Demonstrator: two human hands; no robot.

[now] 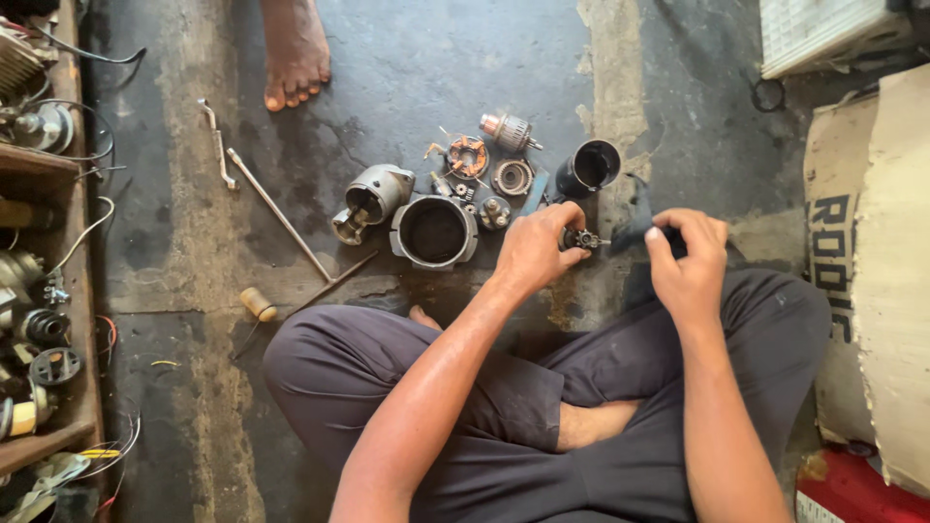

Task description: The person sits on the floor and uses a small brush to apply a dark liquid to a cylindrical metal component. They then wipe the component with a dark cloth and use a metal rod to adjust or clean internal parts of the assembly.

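Here, at the right edge, a tan cardboard box (877, 271) stands on the floor with dark block lettering down its side, its far part cut off by the frame. Below it a red container (852, 489) with a pale label shows only a corner. A white ribbed panel (823, 29) is cropped at the top right.

The person sits cross-legged on stained concrete. The left hand (535, 250) has its fingers curled shut around a small dark geared part (581, 238), held just above the floor in front of the knees. The right hand (688, 257) pinches a dark cloth (635, 230) beside that part; much of the cloth is hidden under the fingers.

Just beyond the hands lie a round metal housing (433, 230), a black cylinder (587, 169), an armature (507, 130) and smaller pieces too small to tell apart. A long rod (276, 211) lies to the left. Someone else's bare foot (294, 53) enters at the top. The wooden shelf (39, 160) on the left holds clutter that is hard to make out.
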